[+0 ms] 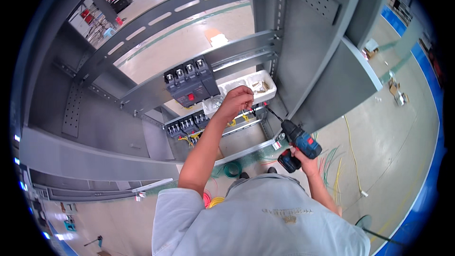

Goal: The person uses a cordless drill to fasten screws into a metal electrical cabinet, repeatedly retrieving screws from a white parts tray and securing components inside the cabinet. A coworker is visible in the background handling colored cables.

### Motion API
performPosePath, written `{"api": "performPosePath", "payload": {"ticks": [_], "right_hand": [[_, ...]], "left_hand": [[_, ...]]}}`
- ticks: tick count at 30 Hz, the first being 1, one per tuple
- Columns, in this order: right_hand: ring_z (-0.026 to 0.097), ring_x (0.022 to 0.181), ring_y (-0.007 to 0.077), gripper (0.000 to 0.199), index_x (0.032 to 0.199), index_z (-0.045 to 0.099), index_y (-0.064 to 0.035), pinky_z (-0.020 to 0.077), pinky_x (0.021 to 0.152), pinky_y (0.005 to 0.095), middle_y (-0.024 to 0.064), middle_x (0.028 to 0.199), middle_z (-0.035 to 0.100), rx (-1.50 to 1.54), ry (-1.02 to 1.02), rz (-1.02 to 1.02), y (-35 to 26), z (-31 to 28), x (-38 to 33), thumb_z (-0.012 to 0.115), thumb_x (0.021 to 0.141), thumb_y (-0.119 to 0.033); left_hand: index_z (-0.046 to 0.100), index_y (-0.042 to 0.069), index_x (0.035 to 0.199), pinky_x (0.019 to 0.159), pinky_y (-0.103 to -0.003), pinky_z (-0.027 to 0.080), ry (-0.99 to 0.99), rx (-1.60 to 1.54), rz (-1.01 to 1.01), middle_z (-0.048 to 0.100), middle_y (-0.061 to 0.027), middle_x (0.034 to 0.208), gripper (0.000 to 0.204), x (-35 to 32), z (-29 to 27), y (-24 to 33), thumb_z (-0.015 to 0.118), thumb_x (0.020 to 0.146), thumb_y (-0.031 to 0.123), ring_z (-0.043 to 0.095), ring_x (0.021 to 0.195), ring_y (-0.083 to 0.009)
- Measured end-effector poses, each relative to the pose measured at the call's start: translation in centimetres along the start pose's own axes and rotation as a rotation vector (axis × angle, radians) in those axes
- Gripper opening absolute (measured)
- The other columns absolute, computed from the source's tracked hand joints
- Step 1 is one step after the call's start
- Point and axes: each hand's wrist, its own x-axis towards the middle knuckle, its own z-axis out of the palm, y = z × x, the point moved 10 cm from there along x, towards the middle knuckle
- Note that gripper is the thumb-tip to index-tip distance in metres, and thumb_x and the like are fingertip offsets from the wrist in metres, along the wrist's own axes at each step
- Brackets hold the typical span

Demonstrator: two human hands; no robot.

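My right hand [305, 160] is wrapped round the grip of a blue and black cordless drill [299, 140]. The drill's long thin bit points up and left into the grey metal cabinet. Above the near side of a white tray [271, 84], my left hand [237, 103] has its fingers pinched together; whatever is between them is too small to make out. Small brass-coloured fasteners [259, 86] lie in the tray's right part. Left of that hand, a large dark circuit breaker [192, 85] with a red button is mounted on a crossbar. Smaller breakers [187, 125] with yellow wires sit lower down.
Slotted crossbars [187, 5] span the cabinet, and a grey side panel [332, 90] stands out at right. By my feet lies a green coil [232, 169]. Loose coloured wires [332, 161] trail over the floor at right, near a yellow cable [350, 147].
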Motion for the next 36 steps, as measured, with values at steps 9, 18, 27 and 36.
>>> {"api": "performPosePath", "payload": {"ticks": [9, 18, 27, 36], "right_hand": [[0.064, 0.079, 0.0096, 0.028, 0.112, 0.069, -0.0028, 0.0538, 0.073, 0.0276, 0.0044, 0.102, 0.073, 0.132, -0.242, 0.016, -5.3, 4.4, 1.2, 0.076, 0.085, -0.003], [0.069, 0.086, 0.0127, 0.03, 0.114, 0.069, -0.0025, 0.057, 0.08, 0.0317, 0.0055, 0.102, 0.074, 0.089, -0.306, -0.03, -6.1, 5.3, 0.9, 0.076, 0.085, -0.003], [0.07, 0.09, 0.0143, 0.028, 0.112, 0.069, -0.0025, 0.0577, 0.081, 0.0327, 0.0055, 0.102, 0.073, 0.057, -0.319, -0.029, -6.6, 5.2, 0.5, 0.075, 0.085, -0.002], [0.068, 0.083, 0.0109, 0.026, 0.104, 0.069, -0.0031, 0.0557, 0.077, 0.0291, 0.0029, 0.092, 0.073, -0.054, -0.303, -0.068, -5.6, 3.9, 1.1, 0.077, 0.08, -0.006]], "left_hand": [[0.066, 0.002, 0.108, 0.066, -0.025, 0.055, -0.093, -0.326, 0.031, 0.069, -0.0055, 0.09, 0.013, -6.2, 1.6, 2.1, 0.062, 0.099, 0.01, 0.064, 0.074, -0.0106], [0.065, -0.002, 0.112, 0.069, -0.025, 0.06, -0.092, -0.295, 0.039, 0.072, -0.0112, 0.093, 0.015, -6.9, 0.1, 2.6, 0.061, 0.099, 0.005, 0.071, 0.076, -0.015], [0.066, -0.002, 0.11, 0.065, -0.025, 0.059, -0.117, -0.17, -0.021, 0.073, -0.0112, 0.09, 0.015, -6.7, 0.5, 3.0, 0.064, 0.096, 0.004, 0.071, 0.071, -0.0162], [0.068, -0.001, 0.108, 0.067, -0.027, 0.062, -0.131, -0.002, -0.132, 0.073, -0.0099, 0.092, 0.018, -6.8, -0.3, 2.7, 0.069, 0.095, 0.011, 0.073, 0.074, -0.0165]]}}
